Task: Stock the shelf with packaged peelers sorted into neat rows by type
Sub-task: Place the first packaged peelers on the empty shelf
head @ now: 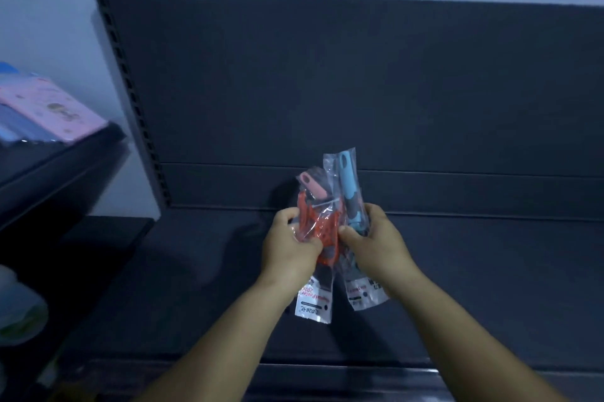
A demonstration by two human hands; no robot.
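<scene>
I hold a bunch of packaged peelers in clear bags above a dark shelf (202,254). My left hand (287,248) grips the packs with a pink handle (310,187) and orange-red parts (318,225); a white label hangs below. My right hand (376,244) grips the pack with the blue-handled peeler (348,185), which stands upright and taller. The two hands nearly touch, and the packs overlap between them. How many packs are in the bunch is unclear.
A dark back panel (359,81) rises behind the shelf, with a slotted upright (130,87) at its left. A neighbouring shelf on the left carries a pink box (55,107) and blue packs. Pale blurred items (19,306) sit at the lower left.
</scene>
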